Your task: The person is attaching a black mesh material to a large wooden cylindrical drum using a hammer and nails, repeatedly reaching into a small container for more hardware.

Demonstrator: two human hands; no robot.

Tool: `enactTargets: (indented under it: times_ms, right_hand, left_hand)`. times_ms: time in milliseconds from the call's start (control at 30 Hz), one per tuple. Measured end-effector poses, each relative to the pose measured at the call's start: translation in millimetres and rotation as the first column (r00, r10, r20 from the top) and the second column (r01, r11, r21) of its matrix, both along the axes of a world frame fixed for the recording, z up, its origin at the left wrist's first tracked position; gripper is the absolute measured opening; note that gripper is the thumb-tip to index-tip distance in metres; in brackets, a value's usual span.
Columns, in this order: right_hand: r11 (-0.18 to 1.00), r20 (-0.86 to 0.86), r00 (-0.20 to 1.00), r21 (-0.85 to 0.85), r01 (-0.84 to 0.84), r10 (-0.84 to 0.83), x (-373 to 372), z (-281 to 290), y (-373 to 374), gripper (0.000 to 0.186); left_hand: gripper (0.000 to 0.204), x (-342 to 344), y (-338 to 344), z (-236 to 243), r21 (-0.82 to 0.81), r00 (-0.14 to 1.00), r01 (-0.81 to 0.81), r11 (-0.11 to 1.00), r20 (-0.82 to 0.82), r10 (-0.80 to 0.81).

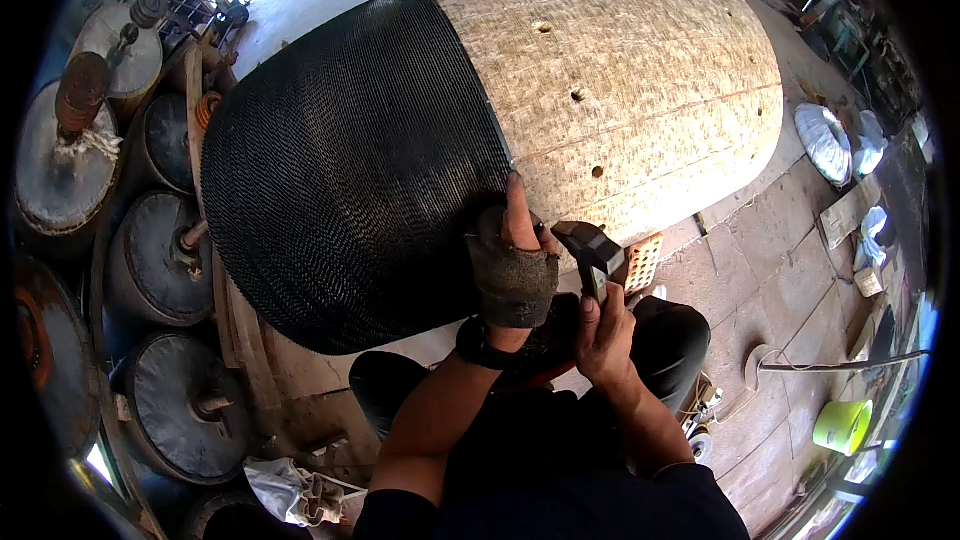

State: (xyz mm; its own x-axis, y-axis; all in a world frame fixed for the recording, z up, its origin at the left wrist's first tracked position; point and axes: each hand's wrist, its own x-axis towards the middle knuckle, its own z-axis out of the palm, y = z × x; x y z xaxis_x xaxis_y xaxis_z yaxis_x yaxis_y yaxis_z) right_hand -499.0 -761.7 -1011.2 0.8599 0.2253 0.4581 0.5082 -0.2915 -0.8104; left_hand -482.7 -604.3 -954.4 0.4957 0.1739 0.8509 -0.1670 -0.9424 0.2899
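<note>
A large barrel-shaped wooden drum (640, 70) lies on its side before me. Its left part wears a black, finely ridged covering (350, 160), whose edge runs down the middle. My left hand (513, 270), in a dark fingerless glove, rests at that edge. Its index finger is stretched straight, with the tip against the border of covering and wood; the other fingers are partly hidden. Close to its right, my right hand (605, 335), bare, is closed round the short-looking handle of a hammer (597, 252). The dark hammer head is raised beside my left thumb, near the wood.
Several dark rollers with end shafts (165, 255) stand along the left, beside wooden planks (250, 340). An orange perforated block (643, 262) sits below the drum. White bags (825, 143) and a lime-green bucket (842, 427) are on the right. Small holes dot the wood.
</note>
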Motion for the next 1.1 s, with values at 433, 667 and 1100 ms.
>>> enactTargets:
  times_ms: [433,667,1100]
  right_hand:
    - [0.990,-0.004,0.999,-0.138,-0.034,0.034,9,2,2,0.019]
    - [0.998,0.143,0.989,0.053,0.016,-0.024,0,8,-2,0.023]
    - [0.963,0.038,0.999,-0.271,-0.016,0.028,16,6,-3,0.022]
  left_hand:
    - [0.054,-66,-6,-36,-0.015,0.977,0.123,0.992,-0.176,-0.124]
    - [0.033,-108,-14,-156,0.159,0.884,0.286,0.945,-0.425,-0.196]
    - [0.016,-100,-22,-149,0.242,0.836,0.345,0.907,-0.519,-0.180]
